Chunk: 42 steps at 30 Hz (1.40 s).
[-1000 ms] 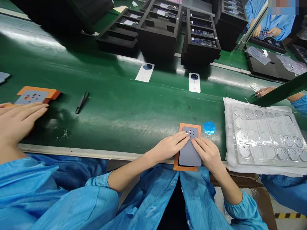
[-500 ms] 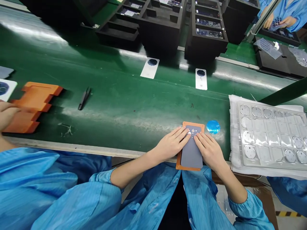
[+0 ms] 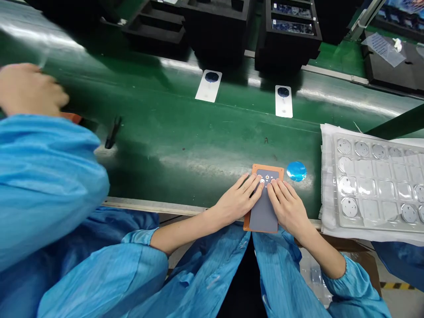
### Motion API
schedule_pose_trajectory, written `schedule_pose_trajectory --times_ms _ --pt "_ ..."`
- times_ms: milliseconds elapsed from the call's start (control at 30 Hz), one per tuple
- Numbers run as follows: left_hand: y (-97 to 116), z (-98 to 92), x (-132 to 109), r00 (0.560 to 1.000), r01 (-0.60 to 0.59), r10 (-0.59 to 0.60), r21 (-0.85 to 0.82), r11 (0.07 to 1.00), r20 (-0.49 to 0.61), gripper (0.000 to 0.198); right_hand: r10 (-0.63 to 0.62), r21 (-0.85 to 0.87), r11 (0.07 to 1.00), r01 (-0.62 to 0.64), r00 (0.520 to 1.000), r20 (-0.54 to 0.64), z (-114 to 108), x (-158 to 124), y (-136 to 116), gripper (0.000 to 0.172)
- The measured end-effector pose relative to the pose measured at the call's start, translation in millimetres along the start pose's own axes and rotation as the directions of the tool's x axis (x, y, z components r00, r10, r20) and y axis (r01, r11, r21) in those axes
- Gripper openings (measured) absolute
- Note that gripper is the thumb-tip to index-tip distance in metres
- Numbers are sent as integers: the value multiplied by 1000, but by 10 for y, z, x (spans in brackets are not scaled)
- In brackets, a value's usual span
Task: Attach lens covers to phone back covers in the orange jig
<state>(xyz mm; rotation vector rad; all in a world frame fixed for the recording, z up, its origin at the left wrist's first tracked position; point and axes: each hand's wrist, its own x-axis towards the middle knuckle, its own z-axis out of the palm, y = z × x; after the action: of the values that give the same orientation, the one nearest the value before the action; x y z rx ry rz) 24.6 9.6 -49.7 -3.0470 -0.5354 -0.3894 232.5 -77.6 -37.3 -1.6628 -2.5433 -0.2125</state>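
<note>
A dark grey phone back panel (image 3: 263,215) with small round camera holes near its top lies in an orange fixture (image 3: 269,167) at the bench edge. My left hand (image 3: 239,197) rests on the panel's left side, fingers stretched out flat just under the holes. From the other side my right hand (image 3: 288,204) lies flat, its fingertips pressing on the panel by the same holes. Neither hand is wrapped around anything. Just right of the fixture is a shiny blue film disc (image 3: 296,171).
A clear plastic tray (image 3: 367,221) with round silver parts stands at right. Two white phone panels (image 3: 208,90) (image 3: 284,106) lie farther back, before black foam trays (image 3: 218,35). Black tweezers (image 3: 113,132) are at left, beside a co-worker's blurred hand (image 3: 31,90) and blue sleeve.
My hands keep their place on the panel. At left the co-worker's arm has swung forward and up, now covering most of the orange block there. The view has tilted slightly down.
</note>
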Motion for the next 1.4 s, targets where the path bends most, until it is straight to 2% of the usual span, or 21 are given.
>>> schedule_pose_trajectory --times_ms 233,500,633,767,867,967,1033,1067,1100,1133,1200,1233,1267,1300,1400 --pt "59 7 -82 1000 5 -5 44 999 8 40 27 69 997 -29 999 27 0 -100 -67 52" --pt "42 8 20 999 13 -12 -33 999 34 38 48 132 990 -49 999 9 64 -156 -13 57" --pt "55 -21 0 998 -9 8 6 1000 64 42 68 147 987 -70 998 14 72 -264 -72 62" --pt "65 -54 -35 995 21 -18 -27 999 94 46 107 183 978 -105 994 -1 143 -305 -99 64" --pt "-15 -63 -46 993 53 -37 -138 989 115 50 135 255 959 -122 990 -34 217 -273 -44 65" --pt "-158 -57 -35 993 98 -63 -409 907 97 62 174 426 900 -95 973 -151 222 -240 29 55" --pt "-205 -65 9 979 176 -201 -607 775 27 72 289 650 756 -77 930 -226 167 -216 51 42" --pt "-195 -79 48 954 212 -299 -700 683 -3 74 394 786 616 -60 887 -240 129 -198 50 35" --pt "-159 -103 98 920 226 -392 -787 574 -22 73 514 907 420 -32 832 -209 88 -175 43 28" --pt "-99 -135 158 886 211 -462 -862 460 -30 67 620 983 186 10 775 -125 51 -146 31 23" --pt "64 -220 299 848 123 -528 -952 280 -46 47 714 956 -271 113 689 121 -7 -78 3 17" --pt "152 -266 371 835 73 -545 -966 247 -76 35 701 884 -443 151 673 237 -25 -42 -9 15" --pt "233 -308 438 816 27 -563 -965 259 -129 25 663 804 -569 171 673 326 -38 -9 -19 14" --pt "303 -345 496 791 -13 -579 -952 305 -196 16 624 732 -655 187 680 385 -47 21 -26 13" --pt "426 -404 604 720 -110 -568 -873 474 -399 9 533 576 -786 225 719 446 -79 86 -41 9"
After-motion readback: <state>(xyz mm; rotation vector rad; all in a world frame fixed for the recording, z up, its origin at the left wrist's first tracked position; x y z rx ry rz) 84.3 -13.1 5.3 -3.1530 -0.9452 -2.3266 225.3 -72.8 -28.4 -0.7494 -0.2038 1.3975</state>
